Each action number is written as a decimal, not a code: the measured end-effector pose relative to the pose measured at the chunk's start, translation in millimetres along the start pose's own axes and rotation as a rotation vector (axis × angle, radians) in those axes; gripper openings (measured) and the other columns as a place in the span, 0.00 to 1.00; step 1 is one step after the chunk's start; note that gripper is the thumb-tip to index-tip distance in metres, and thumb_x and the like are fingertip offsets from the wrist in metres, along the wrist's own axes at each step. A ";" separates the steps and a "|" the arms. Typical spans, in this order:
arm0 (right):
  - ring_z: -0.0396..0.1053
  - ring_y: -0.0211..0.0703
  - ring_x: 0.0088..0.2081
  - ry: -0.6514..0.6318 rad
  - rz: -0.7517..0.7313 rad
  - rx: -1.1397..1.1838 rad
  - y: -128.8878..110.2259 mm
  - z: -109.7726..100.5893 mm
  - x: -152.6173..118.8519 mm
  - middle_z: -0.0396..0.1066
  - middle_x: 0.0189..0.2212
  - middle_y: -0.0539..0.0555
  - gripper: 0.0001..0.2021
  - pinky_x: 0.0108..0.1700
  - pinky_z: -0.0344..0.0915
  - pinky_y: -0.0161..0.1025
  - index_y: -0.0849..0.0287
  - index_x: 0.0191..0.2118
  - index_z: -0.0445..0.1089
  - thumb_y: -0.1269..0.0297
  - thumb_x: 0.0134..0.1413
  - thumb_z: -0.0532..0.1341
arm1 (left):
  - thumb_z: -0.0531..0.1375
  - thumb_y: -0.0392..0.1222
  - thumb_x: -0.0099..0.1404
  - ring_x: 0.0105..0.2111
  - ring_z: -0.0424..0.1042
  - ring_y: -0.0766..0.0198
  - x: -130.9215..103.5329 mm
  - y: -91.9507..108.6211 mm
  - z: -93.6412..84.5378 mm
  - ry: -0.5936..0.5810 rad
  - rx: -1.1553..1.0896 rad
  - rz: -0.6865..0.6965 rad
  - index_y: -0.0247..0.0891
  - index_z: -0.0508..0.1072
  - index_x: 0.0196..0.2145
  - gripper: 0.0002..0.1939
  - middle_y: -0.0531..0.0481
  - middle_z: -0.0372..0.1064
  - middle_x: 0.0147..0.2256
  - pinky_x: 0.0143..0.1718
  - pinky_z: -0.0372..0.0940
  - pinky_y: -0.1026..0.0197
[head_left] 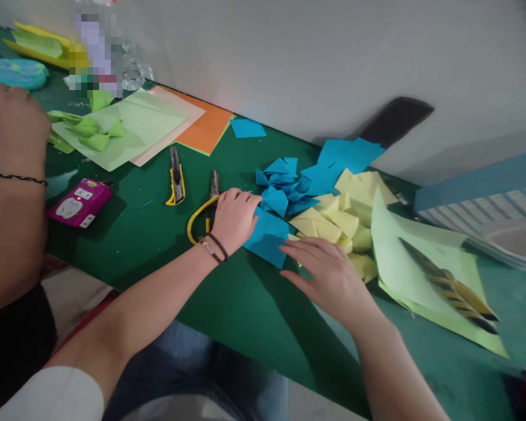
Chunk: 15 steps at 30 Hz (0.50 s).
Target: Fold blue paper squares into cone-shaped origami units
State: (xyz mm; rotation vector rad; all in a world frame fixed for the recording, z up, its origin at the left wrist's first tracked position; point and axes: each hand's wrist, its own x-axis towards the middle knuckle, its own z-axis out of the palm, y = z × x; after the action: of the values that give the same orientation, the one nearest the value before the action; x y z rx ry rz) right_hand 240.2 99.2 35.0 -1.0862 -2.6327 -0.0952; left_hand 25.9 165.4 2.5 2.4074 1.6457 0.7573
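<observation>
My left hand, with dark bracelets at the wrist, lies at the left edge of a flat blue paper square. Its fingers are bent, and whether they pinch the paper is hidden. Beside the square's right corner, my right hand is held with thumb and fingers apart and nothing between them. Folded blue paper pieces are heaped beyond the square. Folded pale yellow pieces lie just past my right hand. Yellow-handled pliers or scissors are partly covered by my left hand.
A yellow cutter and a purple power adapter lie left. Green, pink and orange sheets are behind them. Scissors rest on green paper at right. Another person's arm reaches in at far left.
</observation>
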 end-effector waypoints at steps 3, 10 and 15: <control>0.72 0.49 0.44 0.076 -0.052 -0.085 -5.8 9.5 -6.5 0.78 0.42 0.54 0.10 0.48 0.66 0.46 0.60 0.46 0.73 0.70 0.58 0.62 | 0.59 0.31 0.63 0.46 0.70 0.51 5.2 -4.6 1.6 0.046 -0.062 -0.035 0.40 0.75 0.46 0.14 0.47 0.77 0.40 0.49 0.63 0.47; 0.73 0.43 0.37 0.253 -0.112 -0.089 0.1 22.3 -3.3 0.78 0.30 0.52 0.07 0.45 0.67 0.43 0.60 0.40 0.74 0.75 0.57 0.61 | 0.57 0.32 0.65 0.39 0.75 0.62 13.2 -11.3 -1.7 0.236 -0.433 -0.070 0.37 0.75 0.40 0.08 0.47 0.77 0.38 0.46 0.69 0.56; 0.74 0.44 0.40 0.391 0.049 0.179 -11.6 6.4 -11.3 0.78 0.34 0.53 0.11 0.44 0.71 0.43 0.57 0.43 0.75 0.75 0.57 0.60 | 0.56 0.32 0.67 0.41 0.73 0.63 11.4 -0.7 -21.2 0.416 -0.380 0.078 0.37 0.74 0.41 0.08 0.47 0.76 0.39 0.47 0.69 0.58</control>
State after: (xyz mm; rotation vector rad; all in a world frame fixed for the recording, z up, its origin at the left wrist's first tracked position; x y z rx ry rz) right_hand 238.2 84.3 26.1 -0.9605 -2.2195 -0.0535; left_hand 18.6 172.3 24.3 2.1493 1.3637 1.5141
